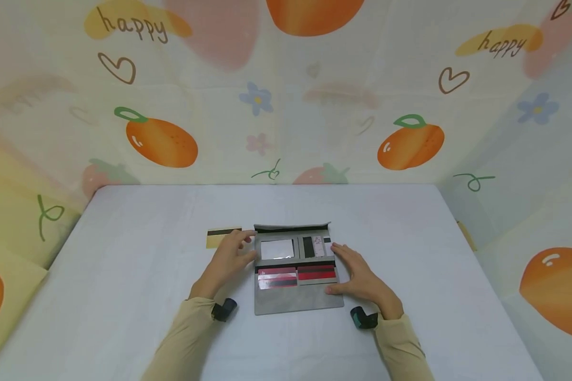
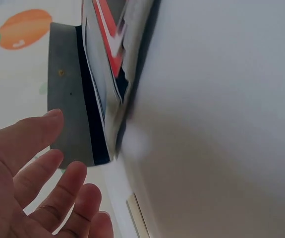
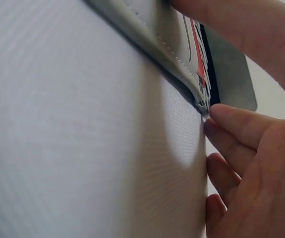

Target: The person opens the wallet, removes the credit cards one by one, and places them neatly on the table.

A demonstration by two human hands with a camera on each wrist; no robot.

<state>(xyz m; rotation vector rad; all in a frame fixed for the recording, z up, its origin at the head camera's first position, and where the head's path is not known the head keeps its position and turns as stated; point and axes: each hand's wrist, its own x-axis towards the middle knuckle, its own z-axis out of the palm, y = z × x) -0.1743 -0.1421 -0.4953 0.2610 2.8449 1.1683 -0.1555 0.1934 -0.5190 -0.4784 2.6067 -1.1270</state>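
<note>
Lying unfolded on white tablecloth [image 1: 114, 275], gray long wallet [image 1: 297, 302] has its flap [image 1: 293, 228] raised along the far edge, window pocket [image 1: 277, 249] below that, red magnetic-stripe card [image 1: 316, 272] and pinkish-silver cards [image 1: 277, 278] slotted across its middle. Left hand [image 1: 224, 262] at wallet's left edge, fingers relaxed, slightly bent, grasping nothing; gold magnetic-stripe card [image 1: 213, 241] lies left of wallet, partly behind that hand. Right hand [image 1: 362, 278] at wallet's right edge, thumb over near panel, fingers extended, not clenched, though whether fingertips press the edge is hard to tell.
</note>
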